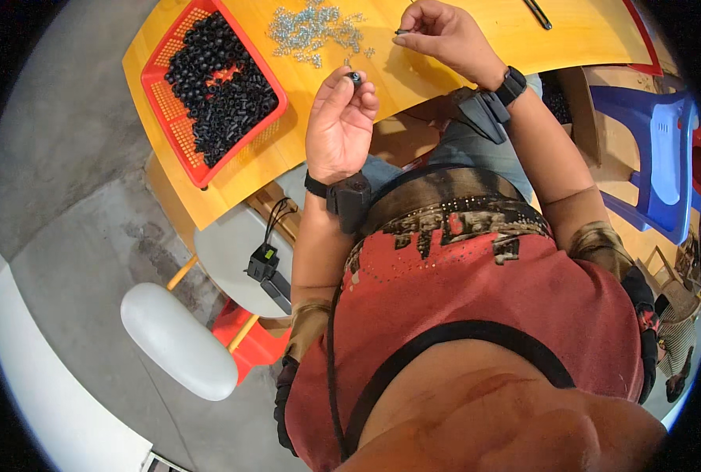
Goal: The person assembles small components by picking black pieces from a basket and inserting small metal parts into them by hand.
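Below, the yellow wooden table (413, 75) curved across the far part of the scene, the person's torso in a red top filling the near part. On the table's left end sat a red plastic basket (179, 149) heaped with small black cylindrical parts (221, 90). To the right of the basket, farther out, lay a loose scatter of small silvery metal pieces (313, 30), and a dark pen-like tool (538, 13) rested at the far right edge. A blue plastic chair (656, 161) stood off to the right, and a white stool (179, 340) on the floor to the near left.

The left hand (339, 126) was raised palm-up over the table's near edge, its fingers curled, thumb and forefinger pinching a small black part (354, 77) at the fingertips. The right hand (443, 35) hovered farther out and to the right, nearer the silvery scatter, its fingertips closed on a tiny dark piece (402, 32) whose kind was too small to tell. That piece pointed leftward, and the black part lay to its near left, the two well apart. Both wrists wore dark bands.
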